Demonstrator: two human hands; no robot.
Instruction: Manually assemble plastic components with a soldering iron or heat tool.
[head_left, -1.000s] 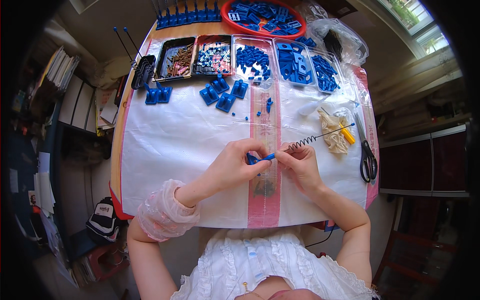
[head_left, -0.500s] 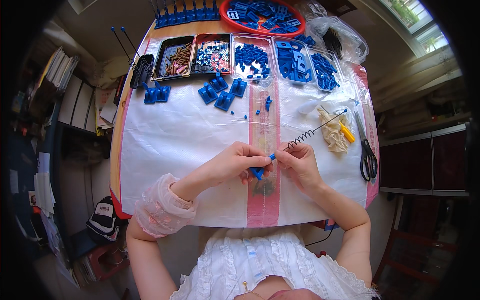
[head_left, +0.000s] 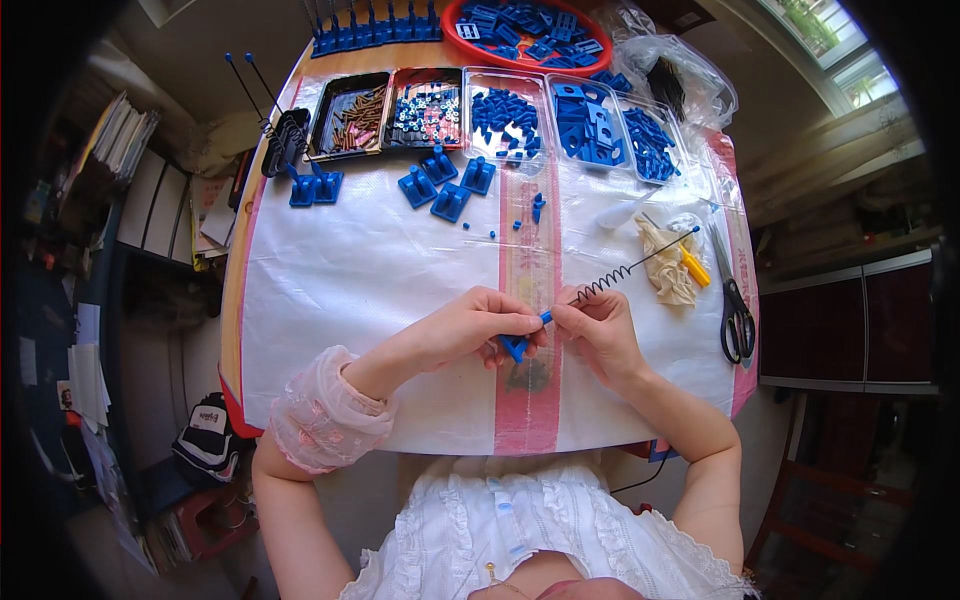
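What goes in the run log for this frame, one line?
left hand: holds small blue plastic part | right hand: holds coiled spring wire at the part | scissors: on table, right, untouched

Round table (head_left: 232, 300) covered by a white plastic sheet (head_left: 350, 270) with a pink stripe (head_left: 528, 410) running from 12 to 6 o'clock. At 12: a row of trays (head_left: 500, 105) holding blue parts, and a red bowl (head_left: 462, 12). At 11: loose blue brackets (head_left: 440, 185). At 3: black scissors (head_left: 735, 310), a yellow-handled tool (head_left: 694, 265) on crumpled cloth (head_left: 665, 265).
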